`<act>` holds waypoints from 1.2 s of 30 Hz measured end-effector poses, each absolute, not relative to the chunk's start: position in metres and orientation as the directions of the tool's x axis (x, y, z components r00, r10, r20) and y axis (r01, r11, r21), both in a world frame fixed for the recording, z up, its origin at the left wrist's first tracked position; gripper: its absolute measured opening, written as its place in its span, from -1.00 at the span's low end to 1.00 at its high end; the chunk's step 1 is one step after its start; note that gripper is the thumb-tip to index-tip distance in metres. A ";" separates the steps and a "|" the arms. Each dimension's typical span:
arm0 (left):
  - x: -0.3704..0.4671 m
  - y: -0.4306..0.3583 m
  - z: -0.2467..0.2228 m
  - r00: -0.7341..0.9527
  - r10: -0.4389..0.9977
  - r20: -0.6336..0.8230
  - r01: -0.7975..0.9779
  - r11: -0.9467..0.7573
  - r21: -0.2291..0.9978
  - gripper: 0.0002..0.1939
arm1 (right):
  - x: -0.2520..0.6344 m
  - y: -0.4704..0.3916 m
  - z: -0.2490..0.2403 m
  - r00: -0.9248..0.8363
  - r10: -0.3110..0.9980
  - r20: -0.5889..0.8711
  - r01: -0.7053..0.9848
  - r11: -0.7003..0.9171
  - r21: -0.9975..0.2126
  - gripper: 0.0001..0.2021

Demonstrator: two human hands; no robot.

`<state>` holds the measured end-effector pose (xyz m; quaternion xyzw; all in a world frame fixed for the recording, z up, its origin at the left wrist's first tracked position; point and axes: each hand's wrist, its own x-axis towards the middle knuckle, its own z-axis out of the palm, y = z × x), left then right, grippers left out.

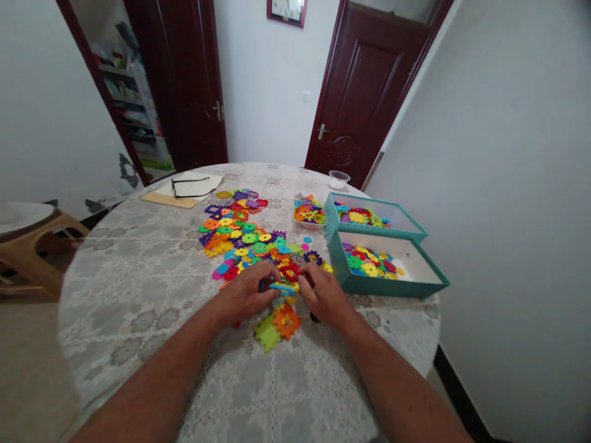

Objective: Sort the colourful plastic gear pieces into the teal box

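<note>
Over the near end of a pile of colourful plastic building pieces (258,237), my two hands face each other. My left hand (252,290) is closed in a pinch on a light-blue toothed building piece (282,288). My right hand (323,293) has its thumb and fingers closed at the right end of the same small cluster, where a red piece (290,272) and some yellow show; its exact grip is partly hidden. Just in front of the hands lie an orange gear-shaped piece (286,321) and a lime-green square piece (268,333), touching each other.
Two teal boxes (390,286) with loose pieces stand at the right, beside a clear tub of pieces (308,220). A clear bowl (339,178) sits at the far edge. Black glasses (191,179) rest on papers (161,198) at the back left of the round table (138,264).
</note>
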<state>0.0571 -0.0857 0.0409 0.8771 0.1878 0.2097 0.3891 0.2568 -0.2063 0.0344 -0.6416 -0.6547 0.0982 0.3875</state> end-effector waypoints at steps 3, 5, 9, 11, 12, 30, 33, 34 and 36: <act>0.057 -0.086 0.041 0.823 0.535 0.191 0.220 -0.611 0.761 -0.89 | 0.259 -0.205 0.035 0.275 0.884 0.378 0.707 0.081 -0.702 -0.86; 0.057 -0.086 0.040 0.814 0.546 0.198 0.223 -0.609 0.761 -0.89 | 0.261 -0.205 0.036 0.348 0.871 0.346 0.642 0.047 -0.765 -0.83; 0.057 -0.084 0.036 0.804 0.522 0.285 0.136 -0.628 0.766 -0.88 | 0.259 -0.205 0.035 0.315 0.890 0.329 0.639 0.058 -0.767 -0.82; 0.057 -0.084 0.034 0.795 0.518 0.316 0.112 -0.636 0.763 -0.88 | 0.257 -0.205 0.034 0.244 0.900 0.360 0.689 0.101 -0.718 -0.84; 0.057 -0.083 0.034 0.786 0.526 0.325 0.112 -0.638 0.762 -0.88 | 0.255 -0.205 0.034 0.209 0.903 0.376 0.705 0.127 -0.697 -0.85; 0.059 -0.086 0.030 0.794 0.604 0.066 0.160 -0.312 0.936 -0.77 | 0.232 -0.207 0.040 0.089 0.929 0.360 0.784 0.158 -0.600 -0.63; 0.059 -0.086 0.029 0.812 0.582 0.047 0.125 -0.253 0.959 -0.65 | 0.229 -0.208 0.046 0.079 0.931 0.356 0.781 0.164 -0.603 -0.59; 0.059 -0.086 0.029 0.818 0.573 0.044 0.114 -0.236 0.965 -0.63 | 0.228 -0.209 0.049 0.078 0.939 0.334 0.776 0.153 -0.612 -0.63; 0.059 -0.086 0.029 0.830 0.556 0.048 0.090 -0.218 0.972 -0.60 | 0.231 -0.209 0.058 0.076 0.961 0.265 0.763 0.115 -0.636 -0.78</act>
